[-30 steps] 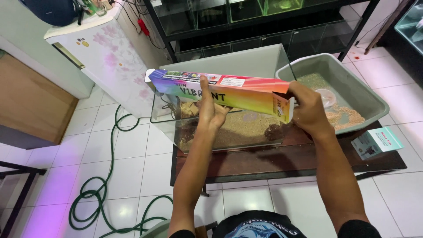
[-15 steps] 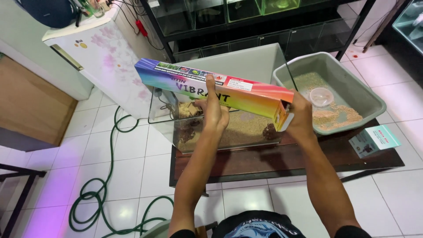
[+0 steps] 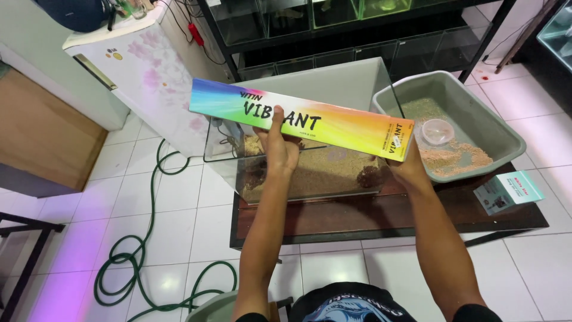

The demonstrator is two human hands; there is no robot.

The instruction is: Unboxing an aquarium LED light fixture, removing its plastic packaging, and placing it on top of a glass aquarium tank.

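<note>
Both hands grip a long, flat cardboard box (image 3: 301,119) printed in a smooth rainbow gradient, holding it level above a glass tank (image 3: 304,149). The left hand (image 3: 280,149) clasps the box near its middle, thumb laid up across the printed face and fingers curled behind it. The right hand (image 3: 408,167) closes on the lower corner of the box's right end, mostly hidden behind the card. The box is a slim rectangular slab with sharp edges, tilted slightly down toward the right. Beneath it, the clear-walled tank holds a bed of coarse tan sand with a few dark lumps, and it stands on a dark wooden bench (image 3: 387,214). Just right of the tank sits a grey plastic tub (image 3: 506,134) with rounded corners, its floor scattered with the same grainy sand and a small round translucent dish (image 3: 438,130). A small teal and white carton (image 3: 508,191) lies on the bench's right end. On the white tiled floor to the left, a green hose (image 3: 155,262) loops in coils.
</note>
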